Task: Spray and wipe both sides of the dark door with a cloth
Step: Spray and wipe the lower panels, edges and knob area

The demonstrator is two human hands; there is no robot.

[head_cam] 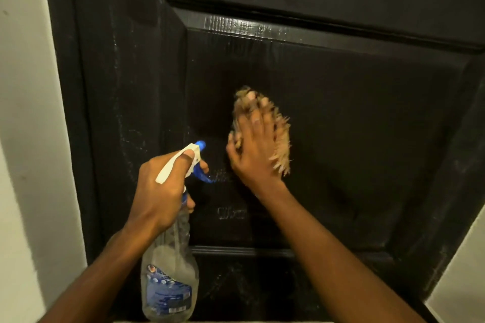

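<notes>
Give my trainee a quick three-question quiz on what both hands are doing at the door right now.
1. True or false: the left hand holds the clear plastic spray bottle with the white-and-blue trigger.
2. The right hand presses the tan fringed cloth against: A) a window, B) the black panelled door, C) a tabletop?
3. Where does the bottle's nozzle point?
Key: 1 true; 2 B; 3 at the door.

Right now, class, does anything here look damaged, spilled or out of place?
Nothing looks spilled or broken. The door carries pale streaks left of its panel, and the cloth under the right hand has a ragged, fringed edge.
</notes>
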